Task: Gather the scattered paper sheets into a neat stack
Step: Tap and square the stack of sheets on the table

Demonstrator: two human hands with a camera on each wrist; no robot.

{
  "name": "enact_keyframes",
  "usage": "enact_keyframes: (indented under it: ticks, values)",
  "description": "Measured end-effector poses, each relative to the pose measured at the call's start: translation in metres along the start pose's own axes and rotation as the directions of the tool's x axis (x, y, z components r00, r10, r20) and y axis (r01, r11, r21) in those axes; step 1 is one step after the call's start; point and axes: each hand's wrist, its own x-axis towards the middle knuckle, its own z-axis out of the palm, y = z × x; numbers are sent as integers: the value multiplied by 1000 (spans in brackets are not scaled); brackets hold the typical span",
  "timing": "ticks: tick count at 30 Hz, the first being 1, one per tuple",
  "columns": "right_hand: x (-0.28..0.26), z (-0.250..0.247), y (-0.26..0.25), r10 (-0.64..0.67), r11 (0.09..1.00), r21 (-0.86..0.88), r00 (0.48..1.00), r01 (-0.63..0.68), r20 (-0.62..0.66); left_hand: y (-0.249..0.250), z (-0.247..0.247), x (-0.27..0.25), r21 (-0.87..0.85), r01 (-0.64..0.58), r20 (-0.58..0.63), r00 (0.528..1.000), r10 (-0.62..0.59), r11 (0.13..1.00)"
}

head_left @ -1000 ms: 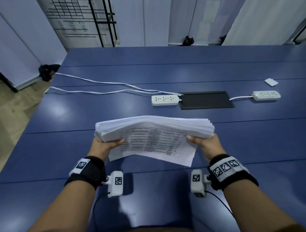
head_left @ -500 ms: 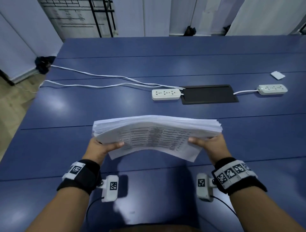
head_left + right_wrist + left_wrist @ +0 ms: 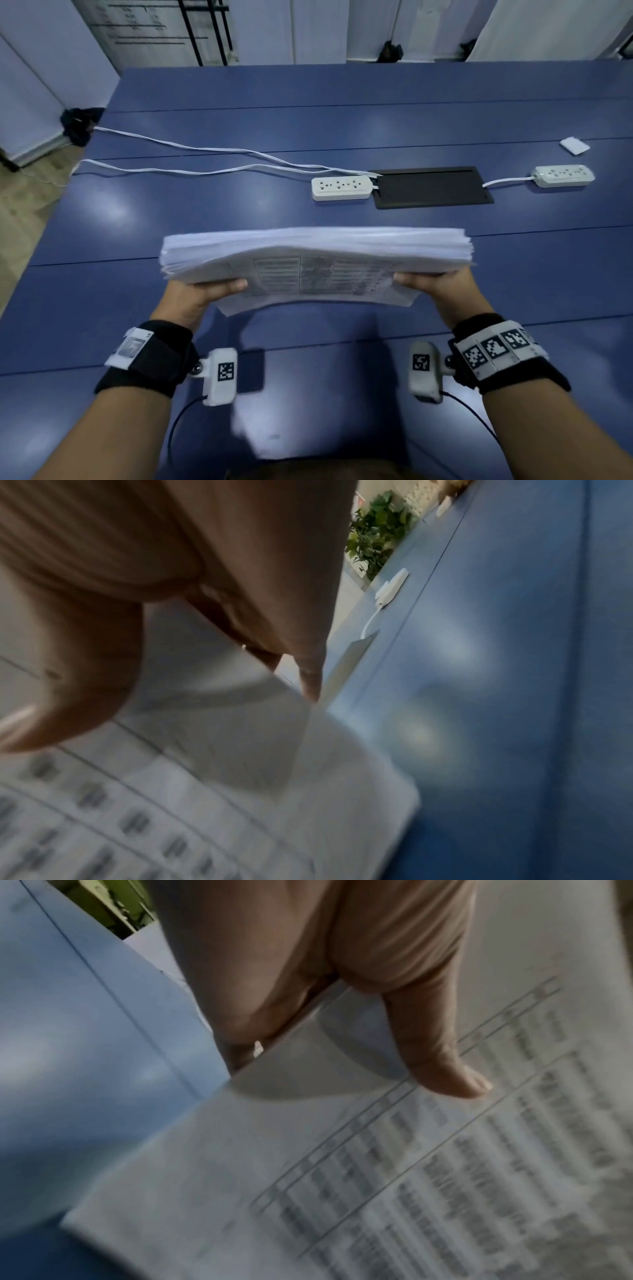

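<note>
A thick stack of white paper sheets (image 3: 315, 253) is held up on edge above the blue table (image 3: 239, 102), its printed top sheet with a table of text facing me. My left hand (image 3: 202, 293) grips the stack's left end, thumb laid across the printed sheet. My right hand (image 3: 428, 282) grips the right end the same way. In the left wrist view the thumb (image 3: 441, 1064) presses on the printed sheet (image 3: 411, 1177). In the right wrist view the right hand (image 3: 164, 593) pinches the sheets (image 3: 222, 791). The upper edges look fairly even; the lowest sheet sticks out below.
Two white power strips (image 3: 342, 187) (image 3: 563, 175) lie beyond the stack on either side of a black cable hatch (image 3: 433, 186), with white cords (image 3: 205, 161) trailing left. A small white card (image 3: 574, 146) lies far right. The table's left edge drops to the floor.
The stack has been raised slightly and tipped more upright between both hands, and its edges look more level. Both grips stayed on the ends.
</note>
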Motion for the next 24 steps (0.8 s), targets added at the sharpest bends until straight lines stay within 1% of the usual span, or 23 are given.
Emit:
enact_keyframes:
  ticks: [2, 4, 5, 8, 11, 13, 14, 17, 20, 21, 22, 24]
  values:
    - [-5, -3, 16, 93, 995, -40, 996, -92, -1, -11, 0, -4, 34, 95, 13, 995, -95, 995]
    - [-6, -1, 26, 134, 991, -31, 991, -133, 9, -20, 2, -5, 38, 158, 41, 986, -160, 987]
    - [-5, 1, 26, 126, 992, -9, 992, -126, 11, -20, 4, -5, 17, 160, 40, 986, -160, 987]
    - [-4, 8, 10, 72, 997, 35, 997, -72, -2, -11, 8, -2, -43, 96, 22, 995, -95, 994]
    - [-6, 14, -7, -6, 998, 55, 1000, 4, 27, 11, 0, -5, -5, 14, 23, 1000, -14, 1000]
    - [-9, 15, -6, -5, 999, 49, 999, 3, 42, 15, -9, -7, 7, 0, 21, 1000, 0, 1000]
    - [-11, 16, -2, 14, 1000, 18, 999, -15, 38, 11, -17, -7, 12, 12, 5, 1000, -13, 1000]
    - [-19, 16, 17, 86, 994, -70, 996, -83, 38, 2, -26, -13, 55, 73, 26, 997, -75, 996]
    - [-27, 27, 25, 71, 996, -52, 997, -72, -15, 1, -24, -17, 143, 135, -38, 991, -131, 980]
    - [-28, 30, 21, 58, 998, -33, 998, -59, -34, 3, -21, -15, 117, 126, -49, 991, -121, 985]
    - [-27, 33, 16, 43, 999, -24, 999, -44, -31, 5, -20, -11, 47, 94, -19, 995, -94, 994]
    - [-26, 34, -1, 12, 1000, -6, 1000, -12, -23, 13, -20, -6, -15, 30, 20, 999, -30, 999]
